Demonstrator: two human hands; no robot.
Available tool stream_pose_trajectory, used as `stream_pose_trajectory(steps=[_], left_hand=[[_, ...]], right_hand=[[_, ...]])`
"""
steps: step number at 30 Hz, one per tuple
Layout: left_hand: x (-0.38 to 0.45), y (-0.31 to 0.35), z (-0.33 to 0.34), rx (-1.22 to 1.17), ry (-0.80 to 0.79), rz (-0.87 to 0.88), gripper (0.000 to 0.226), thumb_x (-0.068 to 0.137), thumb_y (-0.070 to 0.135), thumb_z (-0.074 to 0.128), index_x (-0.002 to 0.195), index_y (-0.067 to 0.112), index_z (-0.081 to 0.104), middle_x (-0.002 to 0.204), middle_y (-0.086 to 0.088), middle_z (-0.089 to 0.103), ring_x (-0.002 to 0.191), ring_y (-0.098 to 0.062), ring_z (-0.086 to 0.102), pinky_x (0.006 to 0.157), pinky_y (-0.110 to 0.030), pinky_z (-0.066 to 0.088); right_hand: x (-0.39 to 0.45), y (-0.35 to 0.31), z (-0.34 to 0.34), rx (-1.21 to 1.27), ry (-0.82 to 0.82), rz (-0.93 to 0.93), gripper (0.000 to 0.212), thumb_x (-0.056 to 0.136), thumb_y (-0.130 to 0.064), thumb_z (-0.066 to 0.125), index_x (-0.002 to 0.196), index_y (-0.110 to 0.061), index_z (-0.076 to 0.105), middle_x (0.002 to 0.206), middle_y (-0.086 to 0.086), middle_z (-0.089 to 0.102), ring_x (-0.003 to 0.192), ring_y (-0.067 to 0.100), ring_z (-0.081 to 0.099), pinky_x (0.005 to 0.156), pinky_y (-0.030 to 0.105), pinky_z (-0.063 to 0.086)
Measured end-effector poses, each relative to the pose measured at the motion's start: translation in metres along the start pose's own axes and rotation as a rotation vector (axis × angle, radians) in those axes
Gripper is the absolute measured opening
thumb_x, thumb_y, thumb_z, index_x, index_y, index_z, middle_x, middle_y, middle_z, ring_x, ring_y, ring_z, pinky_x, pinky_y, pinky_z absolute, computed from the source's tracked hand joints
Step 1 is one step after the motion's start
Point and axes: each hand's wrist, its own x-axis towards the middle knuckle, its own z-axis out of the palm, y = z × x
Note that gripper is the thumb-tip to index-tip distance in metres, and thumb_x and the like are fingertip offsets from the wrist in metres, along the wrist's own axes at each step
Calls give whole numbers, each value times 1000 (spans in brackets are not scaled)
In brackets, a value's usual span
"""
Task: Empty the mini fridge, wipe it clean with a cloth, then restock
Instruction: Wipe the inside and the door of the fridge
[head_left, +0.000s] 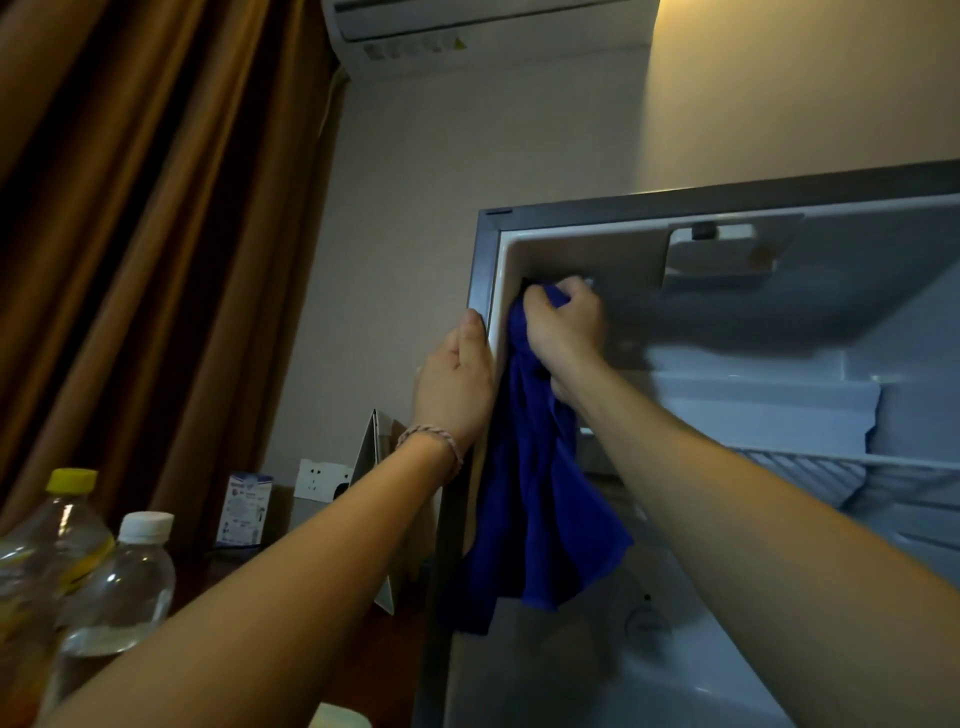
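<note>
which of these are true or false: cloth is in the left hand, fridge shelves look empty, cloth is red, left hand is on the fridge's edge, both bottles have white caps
1. The cloth is in the left hand. False: the right hand grips the blue cloth against the upper left corner inside the mini fridge.
2. The fridge shelves look empty. True: nothing shows on the wire shelf in view.
3. The cloth is red. False: it is blue.
4. The left hand is on the fridge's edge. True: it rests on the left front edge, thumb up.
5. Both bottles have white caps. False: one bottle has a yellow cap, the other bottle a white one.
</note>
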Motion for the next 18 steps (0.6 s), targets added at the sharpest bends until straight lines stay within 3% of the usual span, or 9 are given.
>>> stream_pose_trajectory(steps=[6, 12, 15, 18], left_hand=[[-1, 0, 0, 9, 5, 19, 52, 106, 47, 23, 68, 20, 47, 64, 0, 49, 59, -11, 48, 57, -29, 34], [-1, 0, 1, 29, 25, 29, 55, 106, 47, 24, 64, 19, 45, 59, 2, 46, 55, -11, 44, 55, -28, 32], [-2, 1, 0, 17, 21, 10, 54, 106, 48, 24, 63, 22, 45, 60, 3, 47, 59, -13, 45, 63, -31, 36], [-3, 2, 0, 12, 15, -3, 54, 106, 49, 23, 65, 20, 46, 61, 1, 47, 57, -12, 45, 58, -29, 34]], right_hand=[[15, 15, 2, -98, 22, 41, 21, 92, -27, 58, 73, -22, 48, 89, 5, 62, 86, 27, 60, 76, 34, 46], [8, 25, -2, -240, -11, 86, 22, 92, -29, 55, 75, -17, 48, 90, 8, 62, 82, 29, 57, 71, 33, 41], [1, 26, -10, -258, -89, 142, 15, 96, -22, 53, 89, -10, 58, 85, 3, 54, 72, 17, 50, 72, 29, 38], [-5, 22, -16, -238, -156, 146, 18, 95, -17, 53, 99, -1, 61, 86, 3, 55, 69, 11, 47, 62, 28, 40]])
